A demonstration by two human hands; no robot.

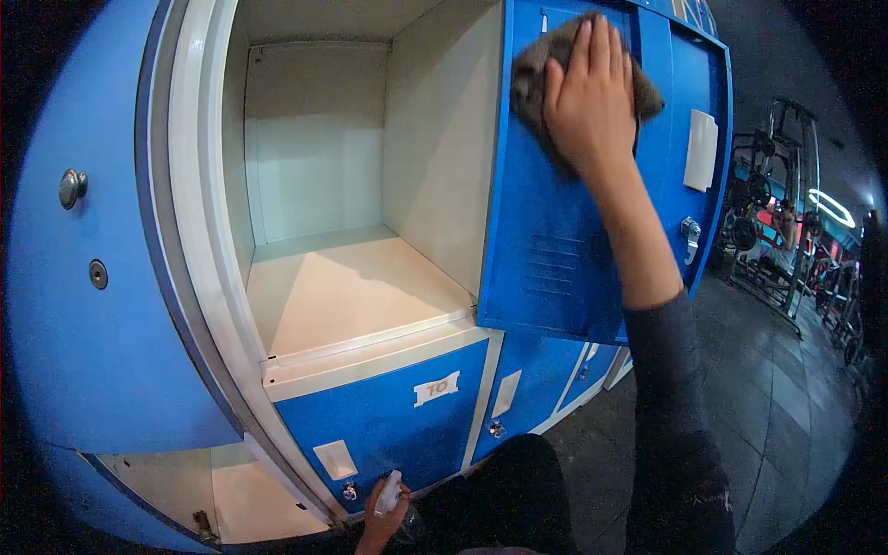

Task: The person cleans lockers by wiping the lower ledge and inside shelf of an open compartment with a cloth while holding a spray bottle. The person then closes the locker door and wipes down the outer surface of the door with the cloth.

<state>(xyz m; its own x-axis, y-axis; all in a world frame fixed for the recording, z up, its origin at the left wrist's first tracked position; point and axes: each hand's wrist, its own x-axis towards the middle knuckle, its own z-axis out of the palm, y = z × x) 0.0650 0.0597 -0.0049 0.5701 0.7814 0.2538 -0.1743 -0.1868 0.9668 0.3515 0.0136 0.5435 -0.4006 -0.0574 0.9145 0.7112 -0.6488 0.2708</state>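
Observation:
My right hand [592, 106] lies against the inner side of an open blue locker door [518, 213], pressing a dark grey-brown cloth [535, 76] to the metal. Its fingers stretch upward over the cloth and the thumb stands off to the left. Low in the view, my left hand [384, 513] is wrapped round what looks like a spray bottle [390, 488] with a white head; its lower part is mostly hidden. That hand is close to the lock of a closed blue locker door [388, 407] with a number label.
The open locker compartment [319, 148] has pale walls and a bare shelf. To the left is a blue panel [83, 324] with a round knob [72, 189]. An open lower compartment [250, 495] shows at bottom left. Gym equipment [777, 213] stands on the dark floor [758, 388] at right.

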